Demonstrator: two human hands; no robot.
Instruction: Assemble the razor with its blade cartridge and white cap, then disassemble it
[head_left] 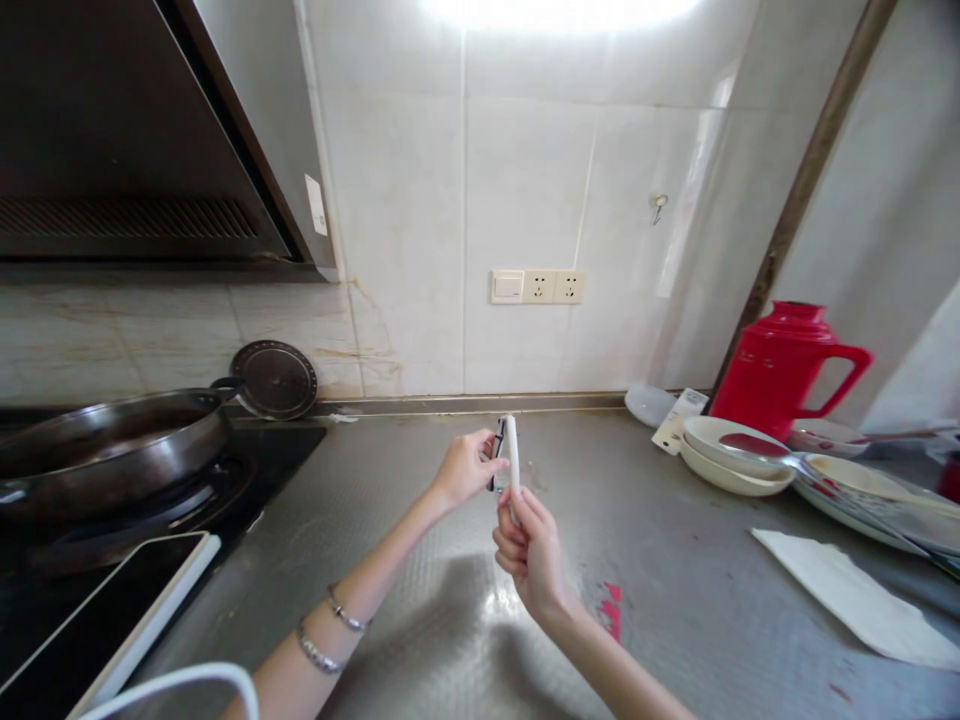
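Observation:
Above the grey metal counter (420, 600), my two hands meet around a slim white bar-shaped object (513, 450), seen edge-on and held upright. My right hand (534, 555) is closed around its lower end. From the left, my left hand (466, 468) pinches a thin black-edged piece (498, 445) right beside the white bar. Whether the two pieces are joined, and exactly what they are, I cannot tell. Two silver bracelets (319, 650) circle my left forearm.
At left, a steel pan (112, 460) sits on the black stove (277, 470); a phone (112, 625) lies nearer, with a white cable (180, 675). At right are a red thermos (780, 365), stacked bowls (735, 478), plates (832, 510) and a white paper sheet (862, 600).

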